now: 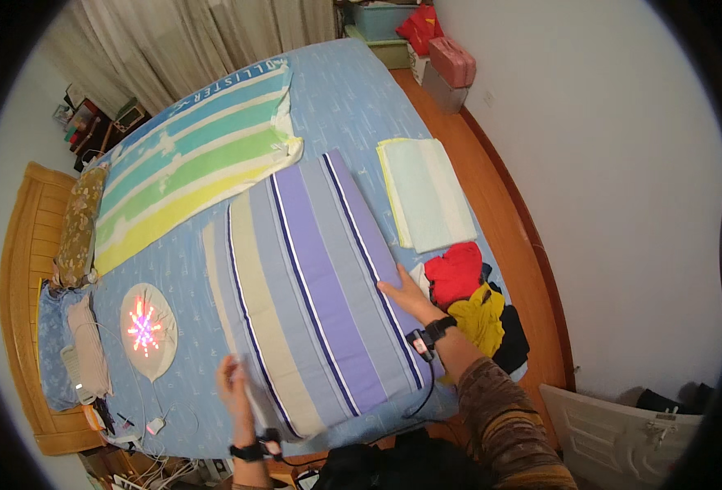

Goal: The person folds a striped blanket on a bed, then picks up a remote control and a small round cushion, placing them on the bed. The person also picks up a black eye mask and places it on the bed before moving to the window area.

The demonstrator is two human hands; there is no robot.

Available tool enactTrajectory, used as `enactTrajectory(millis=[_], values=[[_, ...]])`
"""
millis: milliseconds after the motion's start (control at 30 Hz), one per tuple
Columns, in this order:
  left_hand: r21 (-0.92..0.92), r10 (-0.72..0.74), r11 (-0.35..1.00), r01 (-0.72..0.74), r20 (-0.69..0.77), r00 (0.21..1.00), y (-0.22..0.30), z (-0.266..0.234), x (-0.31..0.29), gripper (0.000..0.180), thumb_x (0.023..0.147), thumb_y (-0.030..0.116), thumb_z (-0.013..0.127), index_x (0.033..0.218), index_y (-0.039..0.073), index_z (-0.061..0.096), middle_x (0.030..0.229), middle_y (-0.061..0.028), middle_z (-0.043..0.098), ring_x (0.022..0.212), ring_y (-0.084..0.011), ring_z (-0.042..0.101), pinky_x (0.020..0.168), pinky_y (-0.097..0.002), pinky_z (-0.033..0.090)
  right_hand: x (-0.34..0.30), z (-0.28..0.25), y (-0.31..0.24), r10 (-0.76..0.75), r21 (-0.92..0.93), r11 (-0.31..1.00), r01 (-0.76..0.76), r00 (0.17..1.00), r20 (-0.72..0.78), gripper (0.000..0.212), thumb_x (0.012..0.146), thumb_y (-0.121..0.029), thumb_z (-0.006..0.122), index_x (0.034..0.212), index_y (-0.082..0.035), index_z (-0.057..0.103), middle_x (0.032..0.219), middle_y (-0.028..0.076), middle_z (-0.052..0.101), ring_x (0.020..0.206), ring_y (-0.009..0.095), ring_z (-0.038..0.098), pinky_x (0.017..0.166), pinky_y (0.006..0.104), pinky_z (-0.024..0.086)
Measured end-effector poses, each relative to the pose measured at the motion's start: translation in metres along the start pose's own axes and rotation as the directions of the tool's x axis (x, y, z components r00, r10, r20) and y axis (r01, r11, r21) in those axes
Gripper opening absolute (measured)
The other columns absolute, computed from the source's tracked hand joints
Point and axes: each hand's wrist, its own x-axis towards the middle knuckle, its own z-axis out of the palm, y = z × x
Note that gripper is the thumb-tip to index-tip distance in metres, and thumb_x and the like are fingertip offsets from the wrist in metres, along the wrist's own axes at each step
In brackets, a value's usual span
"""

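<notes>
the folded striped quilt (320, 286) lies on the bed (336, 106), slanting across its near middle. its right edge is at the right hand (414, 298), whose thumb lies on top, parted from the forefinger; the other fingers are hidden, so i cannot tell whether they grip the edge. the left hand (234, 392) is just beside the near part of the quilt's left edge, its fingers loosely curled and blurred; i cannot tell whether they have hold of the pale edge next to them. the quilt is a thick, flat, roughly rectangular slab, with bands of purple, grey-blue and beige divided by narrow navy and white lines.
</notes>
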Motion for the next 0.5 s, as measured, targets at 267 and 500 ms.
enactTrajectory(millis=[267, 500], values=[[-0.278, -0.410, 0.759, 0.588, 0.498, 0.764, -0.159, -0.010, 0.119, 0.067, 0.093, 0.053, 0.045, 0.138, 0.003, 0.040, 0.127, -0.0119, 0.055, 0.116, -0.0237, 0.052, 0.102, -0.0390, 0.039, 0.064, 0.006, 0.031, 0.144, 0.220, 0.954, -0.204, 0.954, 0.262, 0.101, 0.074, -0.037, 0.078, 0.145, 0.001, 0.018, 0.138, 0.020, 0.041, 0.126, 0.027, 0.042, 0.105, 0.0353, 0.035], [-0.330, -0.589, 0.604, 0.726, 0.429, 0.685, -0.194, -0.001, 0.122, 0.067, 0.085, 0.047, 0.062, 0.132, 0.003, 0.046, 0.124, -0.0129, 0.056, 0.110, -0.0261, 0.055, 0.093, -0.0385, 0.046, 0.059, 0.012, 0.009, 0.141, 0.290, 0.930, -0.224, 0.949, 0.282, 0.075, 0.074, -0.033, 0.078, 0.131, 0.002, 0.045, 0.120, 0.013, 0.058, 0.110, 0.024, 0.054, 0.095, 0.0342, 0.042]])
